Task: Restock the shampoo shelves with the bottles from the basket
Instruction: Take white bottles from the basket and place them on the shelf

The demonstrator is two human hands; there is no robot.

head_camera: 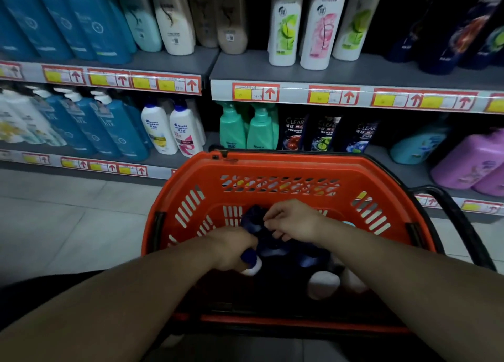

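Note:
A red plastic basket (281, 168) stands on the floor in front of the shampoo shelves. Dark blue bottles (275, 248) lie inside it, along with white-capped ones (323, 282). My left hand (231, 248) is down in the basket, closed around a bottle with a blue and white end (252, 265). My right hand (293, 220) is beside it, fingers curled over the top of a dark blue bottle (252, 220). The shelf (341, 71) above holds white Clear bottles (316, 29); the lower shelf holds black Clear bottles (324, 132).
Blue bottles (90, 20) fill the upper left shelf, green pump bottles (245, 127) and white Head & Shoulders bottles (171, 129) the lower one. Purple jugs (469, 162) sit lower right. The basket's black handle (461, 225) hangs to the right. Pale tiled floor (68, 220) lies to the left.

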